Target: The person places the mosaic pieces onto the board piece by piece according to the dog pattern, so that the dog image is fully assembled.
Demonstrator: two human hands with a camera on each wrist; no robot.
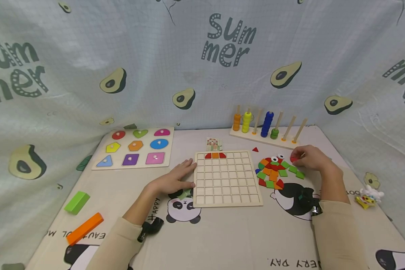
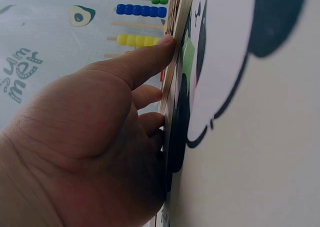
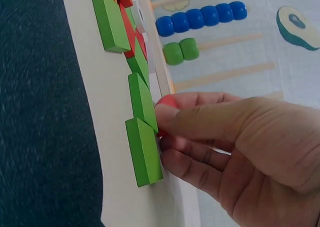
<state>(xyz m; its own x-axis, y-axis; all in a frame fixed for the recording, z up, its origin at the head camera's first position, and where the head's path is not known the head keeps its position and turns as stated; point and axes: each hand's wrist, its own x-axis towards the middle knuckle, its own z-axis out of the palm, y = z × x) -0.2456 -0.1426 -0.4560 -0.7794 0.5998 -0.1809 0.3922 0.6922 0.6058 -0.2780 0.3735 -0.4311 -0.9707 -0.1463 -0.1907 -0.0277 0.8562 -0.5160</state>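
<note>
My left hand (image 1: 175,177) rests at the left edge of a wooden grid board (image 1: 227,179), its extended fingers and thumb touching the frame. In the board's top row sit an orange square (image 1: 215,155) and two red rounded pieces. My right hand (image 1: 312,159) pinches a red piece (image 3: 167,102) between thumb and fingers, just behind two green tiles (image 3: 144,149). Its full shape is partly covered by the fingertips. Left of this hand lies a pile of red, orange and green tiles (image 1: 273,175), with two googly-eyed discs among them.
Behind the board lies a small picture card (image 1: 214,144). A bead-and-peg stand (image 1: 256,139) is at the back right, a shape puzzle (image 1: 143,148) at the back left. Green (image 1: 77,203) and orange (image 1: 85,229) blocks lie front left; a small toy figure (image 1: 369,197) stands far right.
</note>
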